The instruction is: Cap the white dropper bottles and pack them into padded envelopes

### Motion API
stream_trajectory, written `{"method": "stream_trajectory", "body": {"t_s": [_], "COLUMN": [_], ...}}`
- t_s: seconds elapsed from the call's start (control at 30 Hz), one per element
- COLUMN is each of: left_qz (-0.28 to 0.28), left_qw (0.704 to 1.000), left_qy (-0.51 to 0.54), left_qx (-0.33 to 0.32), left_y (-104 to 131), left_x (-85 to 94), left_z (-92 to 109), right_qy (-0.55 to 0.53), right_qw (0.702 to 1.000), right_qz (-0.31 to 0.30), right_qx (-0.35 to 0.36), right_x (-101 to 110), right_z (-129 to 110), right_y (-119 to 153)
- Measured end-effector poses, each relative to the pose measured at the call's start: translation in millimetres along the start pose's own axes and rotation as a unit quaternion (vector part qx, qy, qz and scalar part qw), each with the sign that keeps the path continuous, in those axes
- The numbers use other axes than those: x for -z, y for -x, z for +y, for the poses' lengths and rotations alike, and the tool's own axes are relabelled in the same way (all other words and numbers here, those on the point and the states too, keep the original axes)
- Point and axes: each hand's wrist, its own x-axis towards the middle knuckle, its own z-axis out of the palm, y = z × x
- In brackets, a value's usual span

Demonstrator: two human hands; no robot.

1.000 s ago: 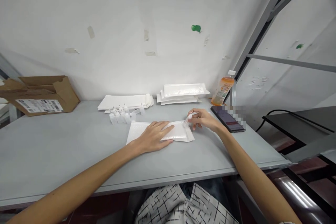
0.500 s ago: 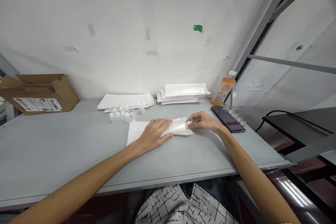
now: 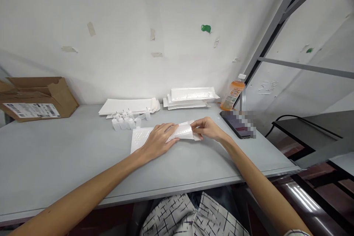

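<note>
A white bubble mailer (image 3: 140, 138) lies on the grey table in front of me, its mouth towards the right. My left hand (image 3: 162, 138) rests across its middle and grips it, thumb on the near edge and fingers along the top. At the mouth, my right hand (image 3: 206, 128) has its curled fingers tucked inside; the fingertips are hidden, so whatever they pinch does not show. Just behind the mailer's left end stand several small translucent white bottles (image 3: 124, 122) with thin tips.
At the wall lie a stack of flat white mailers (image 3: 127, 105) and a pile of plumper mailers (image 3: 190, 96). An orange drink bottle (image 3: 233, 94) and a phone (image 3: 235, 124) are to the right. A cardboard box (image 3: 38, 97) stands at the far left.
My right hand has moved left, its fingers going deeper into the mailer's mouth. A small whitish piece seen at its fingertips before is now out of sight. My left hand keeps its grip.
</note>
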Motion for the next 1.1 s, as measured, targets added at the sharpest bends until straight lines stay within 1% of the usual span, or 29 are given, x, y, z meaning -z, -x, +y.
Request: {"method": "stream_trajectory", "body": {"t_s": [0.07,0.1,0.13,0.17,0.23,0.27,0.3,0.37,0.4,0.47,0.5,0.57,0.67,0.77,0.87,1.0,1.03,1.1], "left_qz": [0.003,0.001,-0.004,-0.011,-0.035,-0.048,-0.060,-0.075,-0.079,-0.079,-0.079,-0.085,-0.104,-0.116,-0.124,-0.118,-0.115,-0.107], "left_qw": [1.000,1.000,1.000,1.000,0.999,0.998,0.998,0.997,0.996,0.996,0.996,0.996,0.993,0.992,0.991,0.992,0.992,0.993], "left_qy": [-0.003,-0.005,-0.005,-0.005,-0.009,-0.012,-0.017,-0.025,-0.026,-0.028,-0.029,-0.036,-0.046,-0.049,-0.049,-0.047,-0.045,-0.040], "left_qx": [0.007,0.011,0.016,0.020,0.024,0.024,0.024,0.025,0.025,0.025,0.022,0.015,0.012,0.014,0.013,0.013,0.013,0.016], "left_y": [0.3,0.4,0.5,0.6,0.5,0.4,0.4,0.5,0.7,1.0,1.2,1.2,0.0,-1.7,-2.1,-1.1,-1.0,-1.1], "left_x": [0.0,0.2,0.6,1.0,2.3,3.0,3.8,5.8,7.0,10.0,11.7,15.6,21.4,25.4,26.5,25.0,24.6,24.1], "left_z": [-0.6,-1.1,-1.6,-2.2,-3.3,-3.7,-4.0,-4.0,-3.8,-3.2,-2.9,-2.2,-1.0,0.1,0.2,-1.2,-1.5,-1.9], "right_qy": [0.009,0.030,0.059,0.091,0.146,0.166,0.184,0.232,0.271,0.343,0.370,0.396,0.422,0.410,0.386,0.372,0.355,0.280], "right_qw": [0.999,0.999,0.998,0.994,0.977,0.969,0.965,0.958,0.949,0.924,0.914,0.905,0.897,0.901,0.909,0.913,0.920,0.948], "right_qz": [-0.036,-0.027,0.007,0.059,0.156,0.179,0.180,0.134,0.107,0.077,0.061,0.036,-0.004,-0.014,0.002,0.036,0.046,0.064], "right_qx": [0.012,0.015,0.016,0.019,0.028,0.039,0.054,0.100,0.121,0.154,0.156,0.151,0.133,0.142,0.159,0.162,0.157,0.138], "right_x": [0.6,2.6,5.4,8.7,12.7,11.7,7.9,-8.1,-19.1,-42.6,-53.4,-70.2,-82.7,-84.6,-81.8,-75.5,-73.0,-65.2], "right_z": [-2.3,-4.1,-6.2,-8.9,-16.1,-21.0,-26.9,-41.0,-49.0,-65.0,-72.4,-83.9,-90.4,-86.8,-81.6,-78.8,-78.2,-76.1], "right_y": [2.4,3.7,4.5,4.4,-1.1,-7.1,-15.5,-38.7,-52.7,-82.6,-97.3,-123.3,-148.5,-156.7,-155.5,-147.8,-144.3,-133.9]}}
